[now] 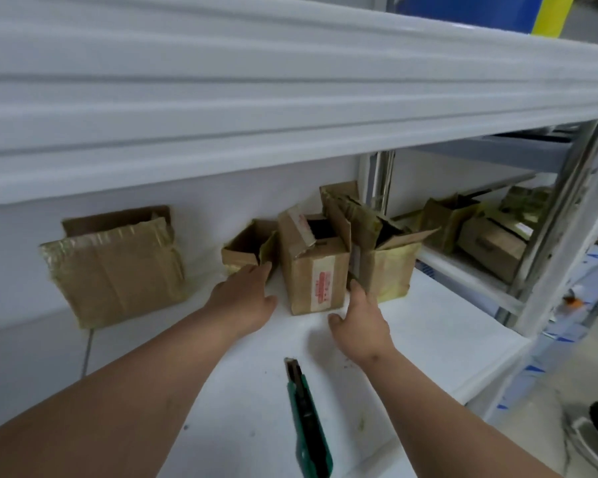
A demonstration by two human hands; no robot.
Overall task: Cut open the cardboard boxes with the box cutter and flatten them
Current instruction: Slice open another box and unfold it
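A tall cardboard box (313,267) with a red-printed tape strip stands upright on the white shelf (439,326), its top flaps open. My left hand (247,298) reaches along its left side with straight fingers, beside a small open box (246,248). My right hand (361,317) lies at the tall box's right lower corner, fingers extended between it and a taped box (387,267). Neither hand holds anything. A green box cutter (308,422) lies on the shelf below my hands, blade end pointing away.
A flattened taped box (114,267) leans against the back wall at the left. An upper shelf (290,108) overhangs closely. More boxes (480,229) sit on the neighbouring rack at the right, behind a metal upright (567,208). The shelf's right edge drops to the floor.
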